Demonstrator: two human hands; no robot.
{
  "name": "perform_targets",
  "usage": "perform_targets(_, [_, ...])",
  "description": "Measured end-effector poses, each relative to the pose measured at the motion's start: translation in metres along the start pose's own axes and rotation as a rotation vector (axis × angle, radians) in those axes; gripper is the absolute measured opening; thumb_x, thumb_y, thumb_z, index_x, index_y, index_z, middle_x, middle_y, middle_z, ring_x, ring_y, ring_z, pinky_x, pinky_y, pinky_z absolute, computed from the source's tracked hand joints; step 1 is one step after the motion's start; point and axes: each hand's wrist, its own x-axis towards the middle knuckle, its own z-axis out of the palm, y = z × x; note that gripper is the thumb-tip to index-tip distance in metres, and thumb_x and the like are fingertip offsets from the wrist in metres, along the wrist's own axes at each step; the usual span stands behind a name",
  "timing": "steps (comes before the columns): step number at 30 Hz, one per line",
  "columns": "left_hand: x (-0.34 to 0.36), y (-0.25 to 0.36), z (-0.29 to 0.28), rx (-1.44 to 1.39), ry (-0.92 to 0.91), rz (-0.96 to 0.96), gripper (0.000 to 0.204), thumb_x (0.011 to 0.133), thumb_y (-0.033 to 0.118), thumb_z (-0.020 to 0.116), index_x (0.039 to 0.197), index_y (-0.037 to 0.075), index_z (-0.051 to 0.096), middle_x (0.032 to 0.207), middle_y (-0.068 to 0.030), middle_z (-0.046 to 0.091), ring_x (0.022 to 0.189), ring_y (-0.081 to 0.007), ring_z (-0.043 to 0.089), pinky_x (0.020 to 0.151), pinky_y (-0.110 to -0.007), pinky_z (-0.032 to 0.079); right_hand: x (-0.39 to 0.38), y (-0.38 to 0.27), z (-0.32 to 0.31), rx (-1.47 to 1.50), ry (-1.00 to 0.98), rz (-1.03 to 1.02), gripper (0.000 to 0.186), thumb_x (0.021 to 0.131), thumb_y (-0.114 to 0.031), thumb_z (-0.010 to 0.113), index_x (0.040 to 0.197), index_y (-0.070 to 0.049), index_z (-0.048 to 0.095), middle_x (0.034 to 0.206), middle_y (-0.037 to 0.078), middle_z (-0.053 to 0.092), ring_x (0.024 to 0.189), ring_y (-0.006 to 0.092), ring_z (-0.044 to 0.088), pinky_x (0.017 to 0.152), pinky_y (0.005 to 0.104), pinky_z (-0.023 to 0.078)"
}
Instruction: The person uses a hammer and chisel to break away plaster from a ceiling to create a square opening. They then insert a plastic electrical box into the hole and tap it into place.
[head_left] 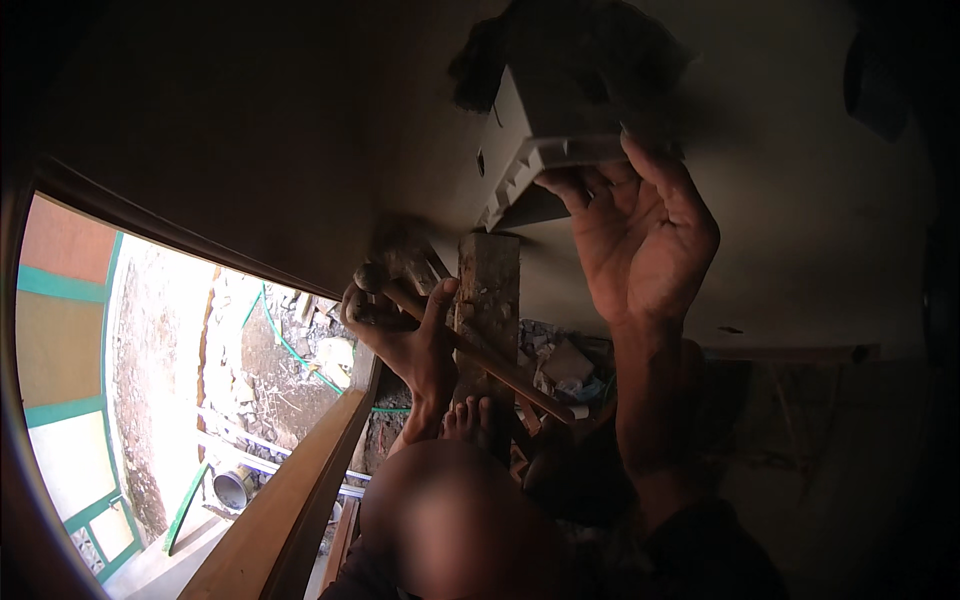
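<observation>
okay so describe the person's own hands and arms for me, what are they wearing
Both hands are bare: no gloves, rings or watch show on the left hand or the right hand. The forearms look bare too. A dark sleeve shows low on the right arm; the left arm's upper part is hidden.
</observation>
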Motion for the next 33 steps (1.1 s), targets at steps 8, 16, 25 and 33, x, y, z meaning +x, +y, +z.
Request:
perform_targets(8, [-0.015,0.0,-0.02,0.132,-0.015,-0.046,0.078,0.072,-0.001,0.082,0.129,0.001,0.03,0.12,-0.0141,0.046,0.107,-0.0199,0.051,0.086,-0.03,0.049,-0.074,0.039,-0.074,-0.109,0.307,0.404,0.036,0.087,-0.016,0.054,0.119,0.0,0.055,0.116,0.011,0.061,0.103,0.025,0.061,0.089,0.0443,0.053])
perform_targets(16, [-0.021,-0.019,-0.03,0.13,-0.023,-0.147,0.076,0.072,-0.001,0.082,0.128,0.002,0.031,0.113,-0.0115,0.048,0.099,-0.0169,0.054,0.082,-0.029,0.048,-0.109,0.094,-0.15,-0.091,0.527,0.592,0.037,0.079,-0.015,0.055,0.114,0.0,0.055,0.105,0.01,0.058,0.09,0.024,0.06,0.085,0.0455,0.051])
perform_targets(25, [-0.017,-0.019,-0.031,0.191,-0.028,-0.125,0.078,0.071,0.004,0.085,0.129,0.002,0.032,0.117,-0.0119,0.046,0.107,-0.0199,0.051,0.09,-0.03,0.046,-0.084,0.049,-0.127,-0.715,0.165,0.894,0.037,0.078,-0.012,0.057,0.11,0.007,0.061,0.092,0.013,0.065,0.071,0.0212,0.066,0.054,0.0346,0.057])
perform_targets(33, [-0.02,-0.032,-0.029,0.226,-0.047,-0.148,0.078,0.07,0.003,0.084,0.128,0.001,0.033,0.12,-0.0118,0.046,0.11,-0.0209,0.051,0.094,-0.031,0.044,-0.061,0.125,-0.136,-1.363,-0.093,1.085,0.031,0.083,-0.02,0.059,0.091,0.009,0.066,0.068,0.015,0.067,0.059,0.0203,0.069,0.046,0.0311,0.055])
